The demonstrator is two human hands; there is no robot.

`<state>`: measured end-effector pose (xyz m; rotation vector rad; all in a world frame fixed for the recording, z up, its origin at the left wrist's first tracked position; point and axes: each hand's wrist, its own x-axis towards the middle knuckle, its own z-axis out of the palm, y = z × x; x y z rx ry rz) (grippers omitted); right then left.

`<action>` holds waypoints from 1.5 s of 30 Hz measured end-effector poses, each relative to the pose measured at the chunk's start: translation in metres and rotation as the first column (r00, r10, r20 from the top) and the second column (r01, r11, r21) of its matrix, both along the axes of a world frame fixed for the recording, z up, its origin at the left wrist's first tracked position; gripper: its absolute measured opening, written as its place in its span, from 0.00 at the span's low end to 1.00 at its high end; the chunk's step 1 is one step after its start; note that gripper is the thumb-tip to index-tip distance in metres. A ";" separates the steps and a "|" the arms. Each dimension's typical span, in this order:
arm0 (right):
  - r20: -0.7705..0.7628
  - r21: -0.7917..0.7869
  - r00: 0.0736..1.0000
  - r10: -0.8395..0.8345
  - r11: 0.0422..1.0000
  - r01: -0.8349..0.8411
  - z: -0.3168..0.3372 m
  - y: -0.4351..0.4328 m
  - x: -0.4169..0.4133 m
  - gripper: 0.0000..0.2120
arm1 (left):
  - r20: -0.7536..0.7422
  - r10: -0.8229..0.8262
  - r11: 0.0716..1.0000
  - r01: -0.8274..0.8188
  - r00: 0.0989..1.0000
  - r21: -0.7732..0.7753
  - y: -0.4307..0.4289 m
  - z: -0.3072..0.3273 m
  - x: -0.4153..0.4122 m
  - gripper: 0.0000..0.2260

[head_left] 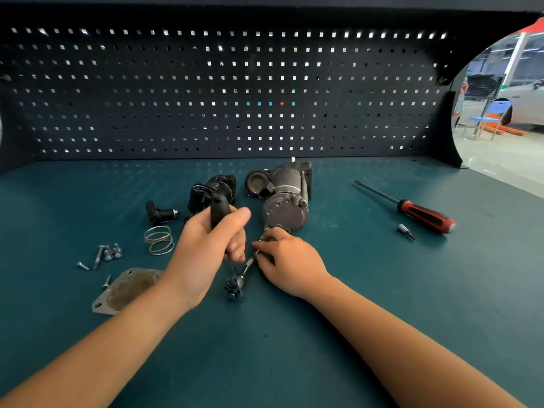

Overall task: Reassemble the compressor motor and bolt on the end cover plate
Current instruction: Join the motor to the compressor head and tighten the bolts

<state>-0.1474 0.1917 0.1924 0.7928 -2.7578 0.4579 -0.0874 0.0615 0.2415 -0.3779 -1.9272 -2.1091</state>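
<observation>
The grey compressor motor (285, 198) lies on the green bench, its round end facing me. My left hand (206, 248) is shut on the black handle of a ratchet wrench (234, 287), whose head hangs just above the bench. My right hand (284, 260) pinches the thin extension bar (252, 258) that runs from the ratchet head up to the motor's lower edge. The square end cover plate (123, 291) rests flat at the lower left, partly hidden by my left forearm. Loose bolts (106, 254) lie beside it.
A black motor part (213, 189) and a small black connector (160, 214) sit left of the motor. Wire rings (159, 240) lie near the bolts. A red-handled screwdriver (418, 210) and a small bit (405, 231) lie at the right. A pegboard (223, 92) backs the bench.
</observation>
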 end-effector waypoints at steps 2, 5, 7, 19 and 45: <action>-0.048 0.047 0.999 0.003 0.999 -0.001 0.000 0.000 -0.001 0.19 | -0.009 0.039 0.999 -0.040 0.999 -0.035 0.002 0.001 -0.002 0.12; 0.023 0.104 0.995 0.096 0.990 -0.098 -0.001 0.000 -0.002 0.22 | -0.041 0.041 0.995 -0.045 0.998 -0.088 0.007 -0.001 -0.002 0.14; 0.104 0.141 0.986 0.126 0.980 -0.140 -0.001 0.001 -0.003 0.23 | -0.061 0.043 0.992 -0.050 0.997 -0.119 0.008 -0.002 -0.003 0.14; 0.208 0.137 0.974 0.087 0.984 -0.117 -0.003 0.003 -0.003 0.25 | 0.374 0.257 0.961 -0.277 0.891 0.001 -0.054 -0.019 -0.001 0.17; 0.212 0.099 0.967 0.139 0.982 -0.163 -0.008 0.005 0.000 0.26 | 0.096 0.245 0.914 -0.263 0.965 0.309 -0.003 -0.008 -0.003 0.16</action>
